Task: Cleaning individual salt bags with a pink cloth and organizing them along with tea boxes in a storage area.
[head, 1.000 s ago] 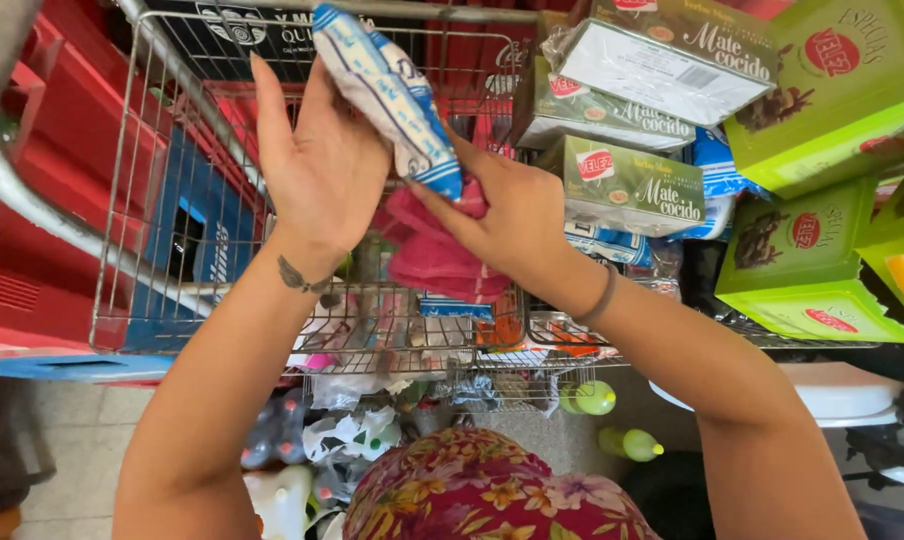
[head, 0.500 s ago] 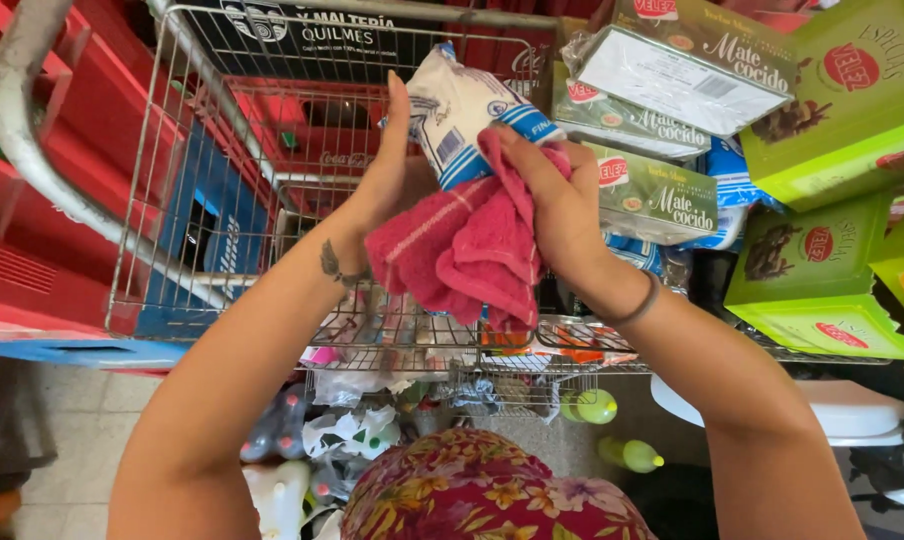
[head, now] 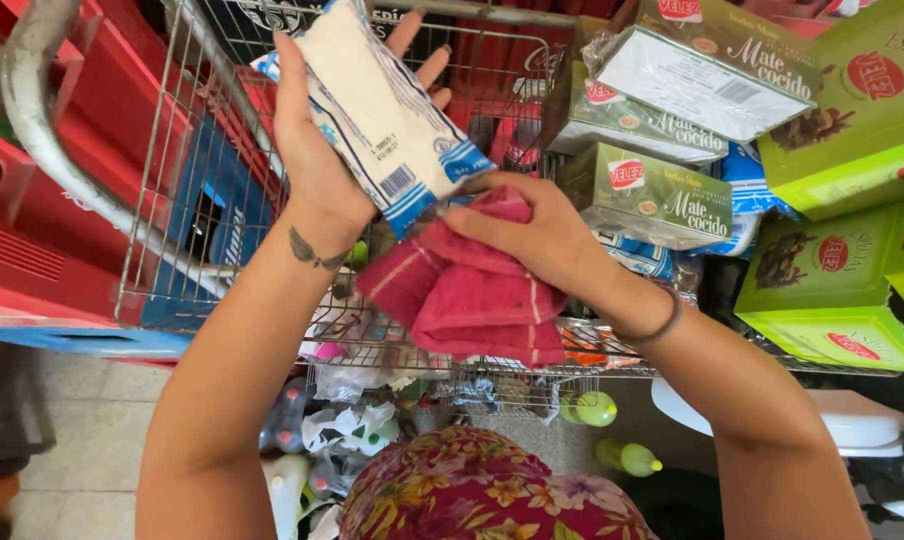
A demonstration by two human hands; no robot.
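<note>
Above the cart (head: 162, 200), left hand (head: 322, 165) grips a packet (head: 377, 110); right hand (head: 532, 235) clamps a red cloth (head: 462, 295), fingertips hidden.

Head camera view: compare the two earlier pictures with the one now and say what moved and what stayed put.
The left hand has turned the white packet so its back label side faces the camera. The right hand with the pink cloth has slid from the packet's side to its lower corner. Both hands keep their hold; the trolley and the green boxes stayed put.
</note>
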